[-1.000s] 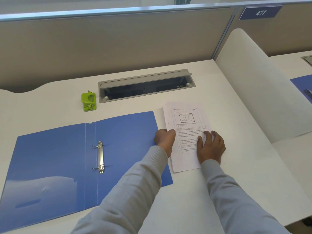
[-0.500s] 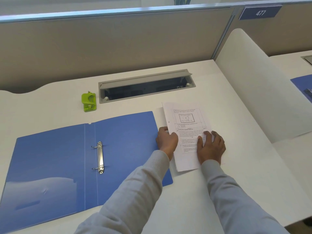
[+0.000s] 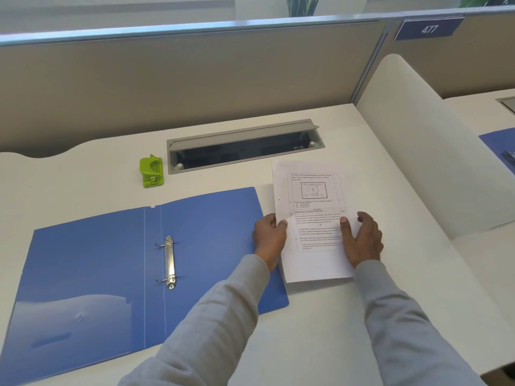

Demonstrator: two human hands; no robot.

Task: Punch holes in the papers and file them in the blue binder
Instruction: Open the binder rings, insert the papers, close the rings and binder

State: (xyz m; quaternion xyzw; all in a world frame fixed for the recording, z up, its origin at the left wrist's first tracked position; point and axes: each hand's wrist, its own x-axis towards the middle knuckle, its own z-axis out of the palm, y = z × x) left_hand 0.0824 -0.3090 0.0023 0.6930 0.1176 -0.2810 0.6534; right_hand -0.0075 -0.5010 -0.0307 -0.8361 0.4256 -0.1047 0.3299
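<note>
An open blue plastic ring binder [image 3: 92, 263] lies flat on the left part of the white tabletop [image 3: 320, 330], its silver two-ring metal clip [image 3: 169, 261] running along the spine with both rings closed. Behind it, near the binder's far edge, stands a small lime-green hole punch [image 3: 151, 172], and just right of that a long grey cable tray [image 3: 242, 146] is sunk into the tabletop with its lid raised. The left hand [image 3: 269, 236] is over the binder's right edge, thumb on top, and its fingers pinch the left margin of a white printed stack of papers [image 3: 312, 196]. The papers are just beside the binder on the right. The right hand [image 3: 362, 238] holds their right side, thumb pressed on the print and fingers curled round the edge.
</note>
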